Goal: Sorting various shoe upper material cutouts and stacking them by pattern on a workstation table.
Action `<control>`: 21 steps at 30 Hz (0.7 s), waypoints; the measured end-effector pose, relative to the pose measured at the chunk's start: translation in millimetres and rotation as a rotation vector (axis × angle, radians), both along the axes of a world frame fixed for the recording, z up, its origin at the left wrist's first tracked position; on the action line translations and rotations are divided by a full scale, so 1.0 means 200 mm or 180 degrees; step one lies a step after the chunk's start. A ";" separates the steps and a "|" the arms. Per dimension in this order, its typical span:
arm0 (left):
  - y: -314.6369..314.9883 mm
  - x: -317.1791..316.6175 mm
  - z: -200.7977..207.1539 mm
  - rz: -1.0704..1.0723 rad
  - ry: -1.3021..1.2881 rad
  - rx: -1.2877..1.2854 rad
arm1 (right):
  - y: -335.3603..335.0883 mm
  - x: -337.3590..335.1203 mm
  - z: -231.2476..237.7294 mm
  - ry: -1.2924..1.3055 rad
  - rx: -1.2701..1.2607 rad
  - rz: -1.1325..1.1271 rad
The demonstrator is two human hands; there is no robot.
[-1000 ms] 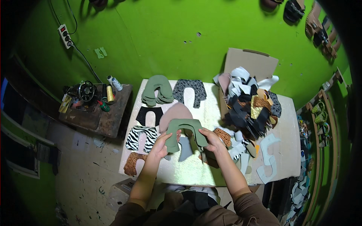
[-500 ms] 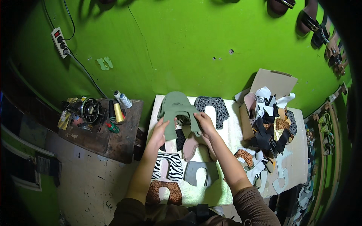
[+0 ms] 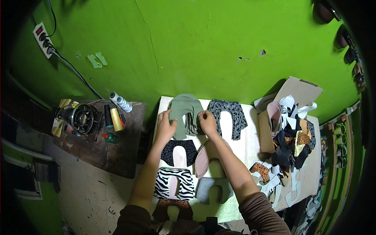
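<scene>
A stack of olive-green U-shaped cut pieces (image 3: 182, 102), which look like shoe uppers, lies at the far side of the table with the opening toward me. At its left edge is my left hand (image 3: 166, 126), thumb and fingers apart. My right hand (image 3: 208, 123) has its fingers curled together at the stack's right leg; the fingertips are partly hidden. To the right lie black-and-grey patterned pieces (image 3: 236, 115). Nearer me are black patterned pieces (image 3: 167, 150), pinkish pieces (image 3: 202, 159), zebra-striped pieces (image 3: 161, 184), grey pieces (image 3: 203, 190) and leopard-print pieces (image 3: 183, 205).
At the right, a cardboard box (image 3: 266, 137) overflows with offcuts (image 3: 288, 135), and more scraps spread in front of it. A sewing machine (image 3: 82, 119), thread spools (image 3: 116, 119) and a green bottle (image 3: 110, 137) stand on the left table. Sandals (image 3: 340, 140) line a rack at far right.
The green piece held up between both hands has come down onto the stack. My left hand has opened. The black patterned pieces beneath are uncovered, and the view has shifted slightly.
</scene>
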State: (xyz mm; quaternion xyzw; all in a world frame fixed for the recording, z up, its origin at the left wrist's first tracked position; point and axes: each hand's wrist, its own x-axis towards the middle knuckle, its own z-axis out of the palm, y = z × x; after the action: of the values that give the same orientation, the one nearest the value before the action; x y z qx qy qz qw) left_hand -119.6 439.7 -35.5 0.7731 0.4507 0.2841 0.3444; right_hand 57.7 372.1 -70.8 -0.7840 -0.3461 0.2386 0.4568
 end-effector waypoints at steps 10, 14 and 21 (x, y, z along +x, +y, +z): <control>-0.06 0.11 -0.20 -0.0480 0.1927 0.1623 | -0.11 -0.13 -0.03 -0.2473 -0.0525 0.1060; -0.08 0.12 -0.26 -0.0430 0.1883 0.1711 | -0.11 -0.13 -0.01 -0.2435 -0.0787 0.1135; -0.31 0.10 0.01 -0.0330 0.1326 0.1825 | -0.36 -0.17 0.17 -0.1941 0.0557 0.1114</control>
State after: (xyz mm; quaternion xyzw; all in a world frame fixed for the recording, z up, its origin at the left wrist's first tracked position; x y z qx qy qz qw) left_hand -100.0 377.3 -34.3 0.9014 0.3733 0.2174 0.0282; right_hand 24.6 301.0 -36.6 -0.7059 -0.6146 0.0378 0.3502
